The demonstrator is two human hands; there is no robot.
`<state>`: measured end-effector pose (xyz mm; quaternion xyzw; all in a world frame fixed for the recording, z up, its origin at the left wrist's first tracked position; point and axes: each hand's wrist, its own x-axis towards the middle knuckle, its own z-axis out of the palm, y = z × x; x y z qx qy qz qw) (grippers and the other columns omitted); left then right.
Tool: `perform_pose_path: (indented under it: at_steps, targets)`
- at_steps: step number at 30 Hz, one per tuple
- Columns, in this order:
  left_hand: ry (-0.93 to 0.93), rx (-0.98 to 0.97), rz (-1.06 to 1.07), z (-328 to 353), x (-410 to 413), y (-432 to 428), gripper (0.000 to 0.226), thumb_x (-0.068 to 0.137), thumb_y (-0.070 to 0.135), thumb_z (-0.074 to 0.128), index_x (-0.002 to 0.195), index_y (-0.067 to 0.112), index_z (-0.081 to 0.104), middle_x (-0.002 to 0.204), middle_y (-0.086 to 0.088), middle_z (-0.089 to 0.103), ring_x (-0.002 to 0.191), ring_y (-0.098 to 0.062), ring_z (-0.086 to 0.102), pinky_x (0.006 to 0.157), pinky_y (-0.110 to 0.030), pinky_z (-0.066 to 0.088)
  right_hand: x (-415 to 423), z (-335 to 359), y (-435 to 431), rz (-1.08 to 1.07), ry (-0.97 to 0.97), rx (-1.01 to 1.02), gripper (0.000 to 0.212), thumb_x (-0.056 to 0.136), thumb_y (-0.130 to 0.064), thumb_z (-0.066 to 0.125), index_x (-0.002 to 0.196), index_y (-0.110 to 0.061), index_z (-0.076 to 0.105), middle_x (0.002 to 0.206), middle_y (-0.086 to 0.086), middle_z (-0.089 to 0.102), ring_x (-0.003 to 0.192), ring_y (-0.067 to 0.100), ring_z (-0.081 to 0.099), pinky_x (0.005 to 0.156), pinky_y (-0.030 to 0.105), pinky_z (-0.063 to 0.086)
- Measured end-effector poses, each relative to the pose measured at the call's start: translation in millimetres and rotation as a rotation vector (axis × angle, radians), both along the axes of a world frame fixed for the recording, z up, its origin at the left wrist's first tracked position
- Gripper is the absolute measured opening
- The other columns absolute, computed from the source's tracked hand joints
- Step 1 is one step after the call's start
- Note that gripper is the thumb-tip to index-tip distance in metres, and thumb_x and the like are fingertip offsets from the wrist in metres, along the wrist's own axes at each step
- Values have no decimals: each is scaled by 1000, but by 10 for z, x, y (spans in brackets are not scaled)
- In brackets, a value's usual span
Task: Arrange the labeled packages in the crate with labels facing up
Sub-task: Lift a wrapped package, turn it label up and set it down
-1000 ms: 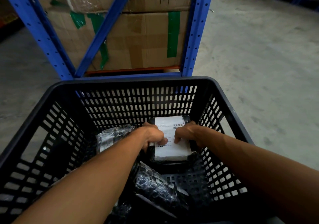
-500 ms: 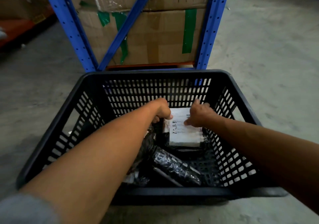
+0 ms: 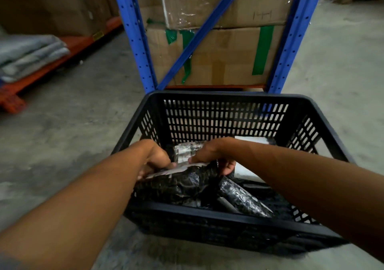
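A black slatted crate (image 3: 226, 215) stands on the concrete floor with several black-wrapped packages inside. Both hands reach into it. My left hand (image 3: 154, 160) and my right hand (image 3: 216, 157) both grip the upper edge of a black bubble-wrapped package (image 3: 180, 183), tilted at the crate's near left, its white label edge showing on top. Behind it lies a package with a shiny label (image 3: 186, 150). A white-labelled package (image 3: 248, 171) lies label up at the far right, mostly hidden by my right forearm. Another black package (image 3: 243, 200) lies slanted at the near right.
A blue metal rack (image 3: 137, 41) holding taped cardboard boxes (image 3: 224, 57) stands right behind the crate. At the left is an orange pallet beam (image 3: 49, 64) with folded grey cloth (image 3: 27, 55). Bare concrete floor surrounds the crate.
Both hands left the white-labelled package at the far right and now hold a black package at the near left, lifted and tilted. The view pulled back and swung left.
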<state>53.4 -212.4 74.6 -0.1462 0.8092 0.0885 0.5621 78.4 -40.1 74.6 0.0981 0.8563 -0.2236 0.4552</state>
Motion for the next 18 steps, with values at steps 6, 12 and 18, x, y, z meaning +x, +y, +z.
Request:
perform_pose_path:
  at_steps: [6,12,18]
  targets:
    - [11,135,72,193,-209,41,67,90,50,58,141,8,44,127,-17,57,101,-32,60,83,-45,48,1,90,173,-181,-41,-134,40,93,-47,51,94,-8,60,84,11,62,72,23,60,66,35,53]
    - [200,560,363,586,-384,237,67,53,44,88,109,14,68,119,-6,65,108,-22,62,95,-37,51,-143,381,743,-660,508,-422,41,76,-34,80,98,-4,61,79,9,66,58,19,66,50,28,53]
    - [307,974,417,625,-495,660,88,36,31,98,117,10,70,126,-10,68,121,-25,60,110,-39,42,-45,561,1211,-920,846,-649,47,69,-32,86,103,-5,68,88,7,75,61,13,73,51,23,58]
